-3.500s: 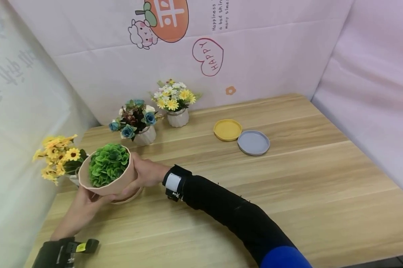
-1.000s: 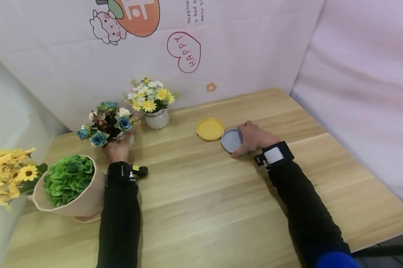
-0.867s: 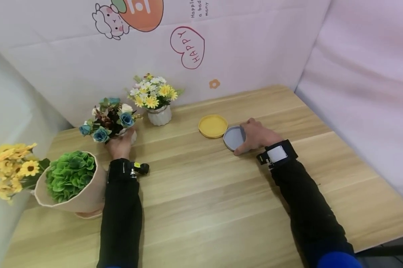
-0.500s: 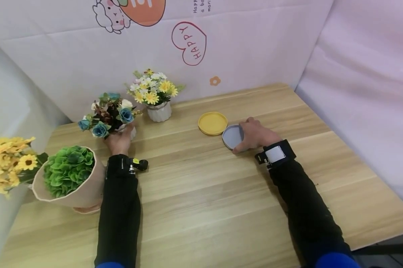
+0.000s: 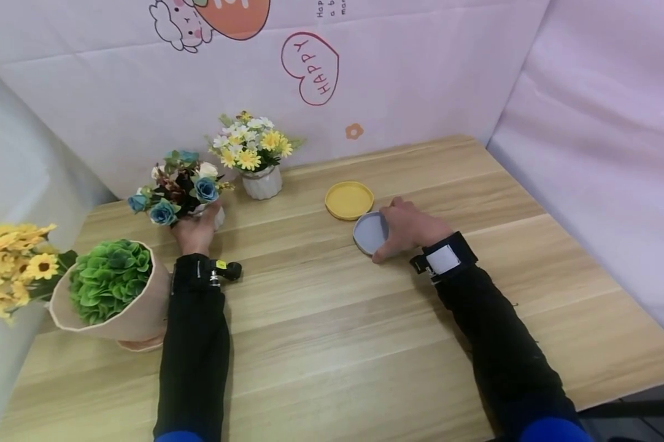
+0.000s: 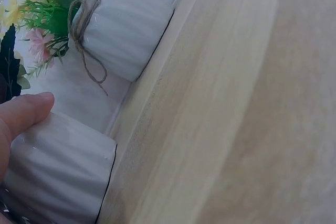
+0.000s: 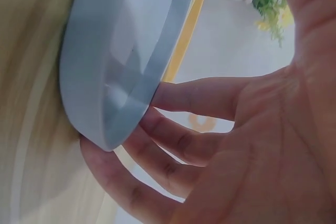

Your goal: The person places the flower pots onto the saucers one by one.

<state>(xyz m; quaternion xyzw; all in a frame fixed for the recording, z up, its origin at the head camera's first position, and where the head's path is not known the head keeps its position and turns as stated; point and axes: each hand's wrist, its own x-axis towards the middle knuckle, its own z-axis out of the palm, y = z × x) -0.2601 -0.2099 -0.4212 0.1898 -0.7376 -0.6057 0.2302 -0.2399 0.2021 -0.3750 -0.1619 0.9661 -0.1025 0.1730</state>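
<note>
My right hand (image 5: 406,230) spans the grey saucer (image 5: 367,233), thumb at the near side and fingers at the far rim. In the right wrist view, several fingertips touch the rim of the grey saucer (image 7: 84,77). Just behind it lies a yellow saucer (image 5: 349,201). At the back left, my left hand (image 5: 196,234) grips a white ribbed pot of artificial blue roses (image 5: 206,189). The thumb lies along the white pot (image 6: 58,166) in the left wrist view; the other fingers are mostly hidden. This pot stands on the table.
A white pot of yellow and white daisies (image 5: 262,183) stands by the back wall. At left are a large pink pot (image 5: 138,313) with a green plant and yellow sunflowers (image 5: 17,264) behind it. The wooden table (image 5: 332,344) meets fabric walls at back and right.
Both hands have left the large pink pot; the left went to the rose pot, the right to the grey saucer. In the last half second the grey saucer slid left and slightly nearer.
</note>
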